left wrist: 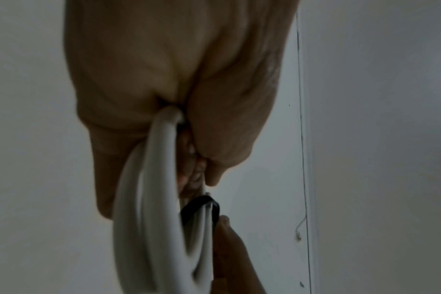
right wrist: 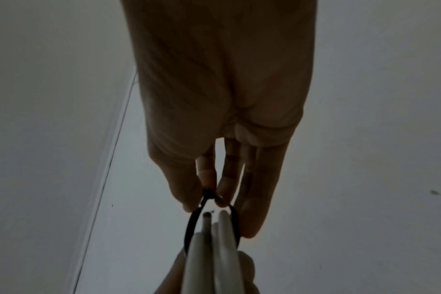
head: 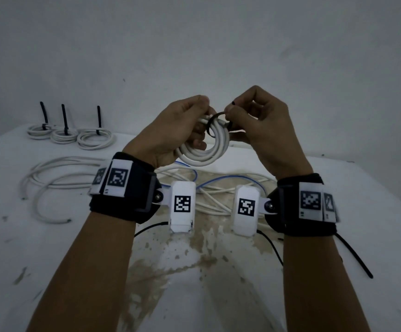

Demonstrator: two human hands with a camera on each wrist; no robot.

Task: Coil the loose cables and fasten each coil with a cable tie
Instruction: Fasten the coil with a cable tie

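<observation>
Already three tied coils sit far left on the table. The left hand grips a fourth coil; the right hand pinches a loose black tie around it. Loose cables remain.

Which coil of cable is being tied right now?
Above the middle of the white table, both hands are raised together. The left hand grips a white coil; unlike the three tied coils lying far left, its black tie is still a loose loop.
</observation>
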